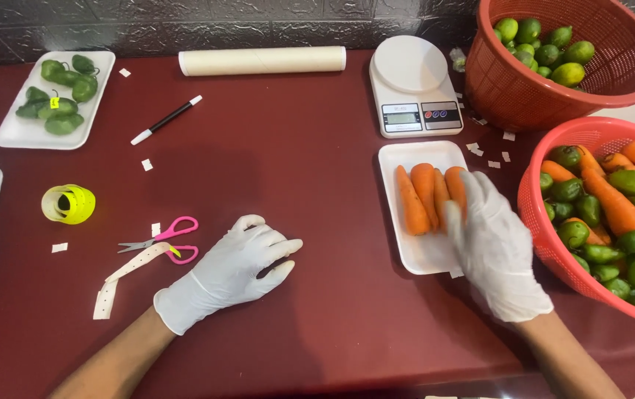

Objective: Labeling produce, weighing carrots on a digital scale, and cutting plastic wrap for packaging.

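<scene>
Right hand (496, 255) fingers (480, 193) flat on carrots (424, 196)

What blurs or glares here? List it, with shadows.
Head view: even, soft light; the right hand over the carrots is slightly motion-blurred; the left hand is sharp, casting a faint shadow on the table; mild sheen on the scale; no harsh glare.

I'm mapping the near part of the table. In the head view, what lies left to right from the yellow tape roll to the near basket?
yellow tape roll → pink scissors → left hand → tray of carrots → right hand → red basket.
</scene>
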